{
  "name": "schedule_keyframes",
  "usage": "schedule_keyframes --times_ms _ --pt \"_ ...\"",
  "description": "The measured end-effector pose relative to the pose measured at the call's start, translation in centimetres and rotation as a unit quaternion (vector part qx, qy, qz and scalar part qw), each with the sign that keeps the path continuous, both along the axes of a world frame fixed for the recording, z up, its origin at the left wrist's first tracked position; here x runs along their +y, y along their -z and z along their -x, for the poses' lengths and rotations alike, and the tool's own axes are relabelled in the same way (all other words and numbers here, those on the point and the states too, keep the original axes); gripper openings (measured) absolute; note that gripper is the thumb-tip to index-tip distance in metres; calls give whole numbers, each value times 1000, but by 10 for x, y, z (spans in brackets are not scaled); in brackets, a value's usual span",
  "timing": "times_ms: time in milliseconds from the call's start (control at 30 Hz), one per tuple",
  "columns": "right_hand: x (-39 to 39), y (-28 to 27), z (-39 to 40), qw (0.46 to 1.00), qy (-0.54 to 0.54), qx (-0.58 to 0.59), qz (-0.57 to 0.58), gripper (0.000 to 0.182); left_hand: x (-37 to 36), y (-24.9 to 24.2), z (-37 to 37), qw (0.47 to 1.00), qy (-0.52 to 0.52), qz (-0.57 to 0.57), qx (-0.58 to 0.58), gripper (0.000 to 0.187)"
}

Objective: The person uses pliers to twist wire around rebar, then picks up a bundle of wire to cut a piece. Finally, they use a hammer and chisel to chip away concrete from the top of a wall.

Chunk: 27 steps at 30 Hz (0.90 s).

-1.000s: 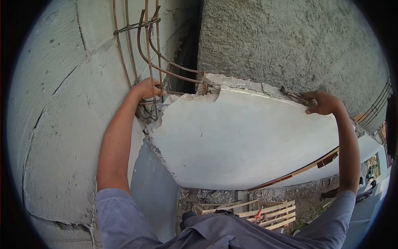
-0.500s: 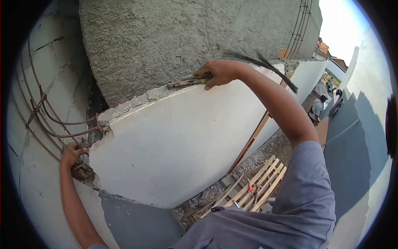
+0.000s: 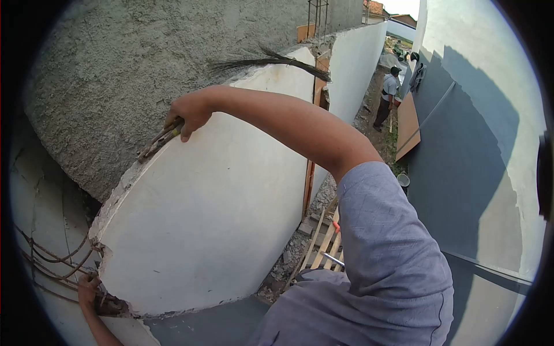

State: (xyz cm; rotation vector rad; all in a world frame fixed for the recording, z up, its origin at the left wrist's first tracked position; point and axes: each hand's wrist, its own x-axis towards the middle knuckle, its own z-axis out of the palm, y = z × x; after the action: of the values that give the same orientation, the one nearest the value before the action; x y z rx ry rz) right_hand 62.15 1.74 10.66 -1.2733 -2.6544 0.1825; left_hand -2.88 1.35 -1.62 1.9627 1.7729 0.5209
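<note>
My right hand is closed round the handles of worn pliers on the broken top edge of a white wall. At the lower left, my left hand is beside bent rusty rebar, at the wall's broken end; its fingers are partly hidden, and what they hold is unclear. A bundle of thin dark wires lies on the wall top beyond my right arm.
A rough grey wall rises behind. Wooden slats lie below among rubble. Farther off, a person stands in the passage near a leaning board, beside a grey-painted wall.
The view has swung to the right, so the wall and both hands appear farther left and more of the passage shows. My right hand still holds the pliers on the wall top.
</note>
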Motion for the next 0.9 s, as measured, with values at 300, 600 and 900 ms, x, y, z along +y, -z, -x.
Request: schedule_keyframes --times_ms 300,600,900 --pt "-21 -21 6 998 6 28 -51 39 -2 9 -10 999 -26 -33 -17 20" --pt "-7 -95 146 992 48 38 -110 26 -21 -6 -21 997 -79 -12 4 47" --pt "97 -49 340 918 -139 -285 -239 59 -16 -4 -15 999 -44 -6 27 54"
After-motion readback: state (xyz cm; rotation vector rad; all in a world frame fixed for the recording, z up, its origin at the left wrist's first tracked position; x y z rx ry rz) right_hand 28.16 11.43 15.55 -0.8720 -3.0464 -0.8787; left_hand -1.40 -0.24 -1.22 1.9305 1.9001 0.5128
